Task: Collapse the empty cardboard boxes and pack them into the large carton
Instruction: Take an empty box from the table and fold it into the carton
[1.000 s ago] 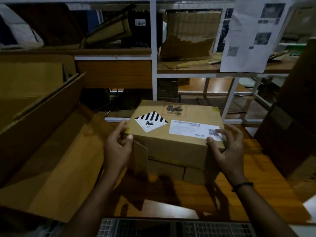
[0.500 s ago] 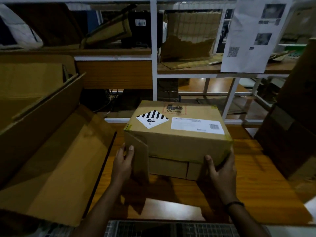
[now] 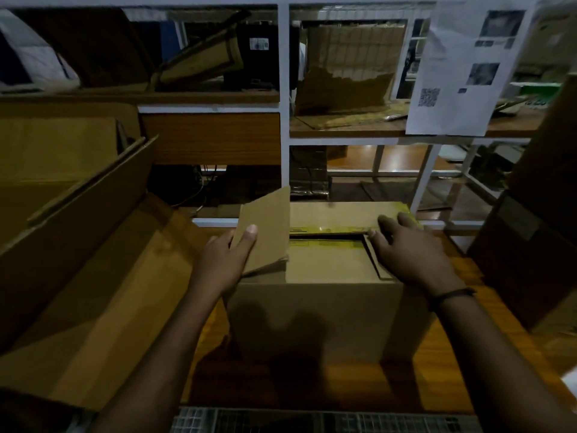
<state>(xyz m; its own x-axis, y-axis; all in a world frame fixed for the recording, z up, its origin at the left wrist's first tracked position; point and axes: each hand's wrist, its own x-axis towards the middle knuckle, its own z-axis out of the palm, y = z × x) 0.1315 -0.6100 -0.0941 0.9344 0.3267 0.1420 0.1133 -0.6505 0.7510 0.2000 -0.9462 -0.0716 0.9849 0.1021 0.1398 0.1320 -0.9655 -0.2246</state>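
A small brown cardboard box stands on the wooden table in front of me, its plain side toward me and its flapped end up. My left hand grips the raised left flap, thumb on its upper face. My right hand lies flat over the right flap, fingertips at the seam with yellow tape. The large open carton lies to the left, its wide flap spread toward me.
White metal shelving behind the table holds torn cardboard and dark items. A printed paper sheet hangs at the upper right. Another tall carton stands at the right edge. A metal grille runs along the near edge.
The box has been rolled over: the labelled face went out of sight and the flapped end came up. Both hands moved from its lower sides to the flaps, the left one lifting a flap.
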